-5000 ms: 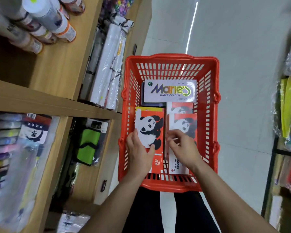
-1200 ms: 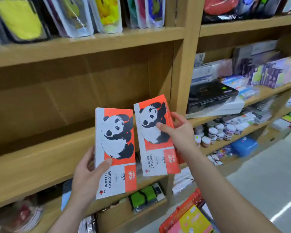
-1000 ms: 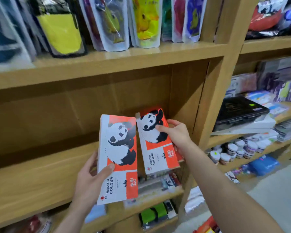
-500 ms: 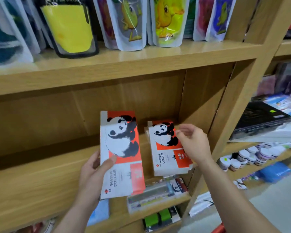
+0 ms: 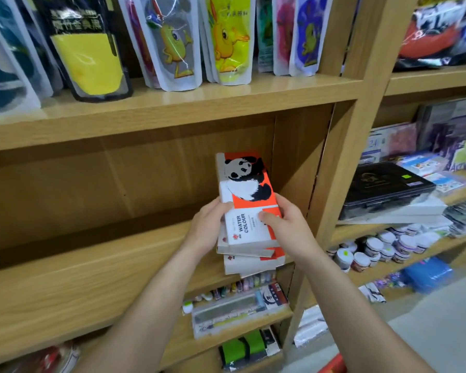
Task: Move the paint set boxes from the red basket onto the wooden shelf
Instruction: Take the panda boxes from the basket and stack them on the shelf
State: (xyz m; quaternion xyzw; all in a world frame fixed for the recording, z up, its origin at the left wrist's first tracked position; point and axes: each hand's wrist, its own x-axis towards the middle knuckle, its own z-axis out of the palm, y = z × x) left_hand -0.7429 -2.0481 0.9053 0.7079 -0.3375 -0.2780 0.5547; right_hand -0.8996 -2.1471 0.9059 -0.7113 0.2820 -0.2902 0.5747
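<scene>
Reaching forward from the bottom edge, 2 bare arms meet at the centre. At 9 o'clock of the boxes, the left hand (image 5: 207,227) curls its fingers against the side of the top paint box (image 5: 246,200). At 3 o'clock, the right hand (image 5: 288,227) clamps the same box, thumb across its white "WATER COLOUR" label. This panda-printed box lies on a second paint box (image 5: 253,261), both resting on the wooden shelf (image 5: 92,267) near its right upright. At 12 o'clock, higher up, colourful pouches (image 5: 226,39) stand in a row.
</scene>
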